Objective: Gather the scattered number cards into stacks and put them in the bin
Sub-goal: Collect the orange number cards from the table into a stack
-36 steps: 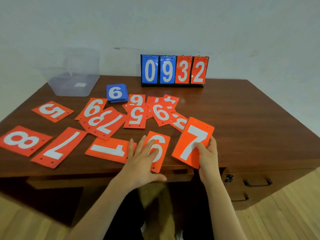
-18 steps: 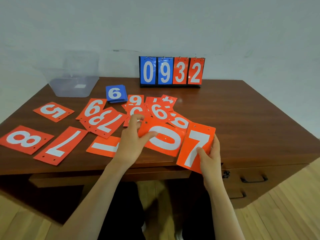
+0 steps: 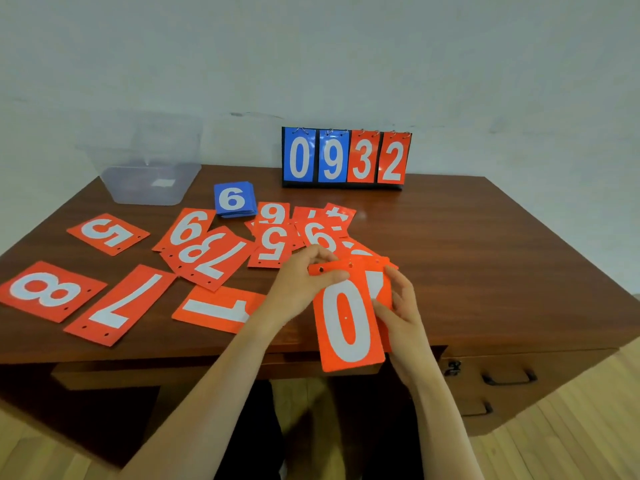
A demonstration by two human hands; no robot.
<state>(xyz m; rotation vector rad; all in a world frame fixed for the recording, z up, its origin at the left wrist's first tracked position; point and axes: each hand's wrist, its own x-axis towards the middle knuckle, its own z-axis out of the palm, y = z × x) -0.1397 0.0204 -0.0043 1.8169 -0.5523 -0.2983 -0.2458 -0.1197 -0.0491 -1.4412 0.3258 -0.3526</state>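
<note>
Clear plastic, the bin sits at the worktop's far left, well apart from your hands. Your left hand pinches the top edge of the orange 0 card with curled fingers; your right hand clamps its right edge, thumb on its face.

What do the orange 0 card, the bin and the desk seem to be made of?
0 card: probably thin plastic or laminated sheet; smooth, slight sheen, punched holes, flat and unbent. Bin: translucent frosted plastic; the desk shows faintly through its walls. Desk: wood or wood veneer, reddish-brown, semi-gloss; streaky grain, soft reflections.
</note>
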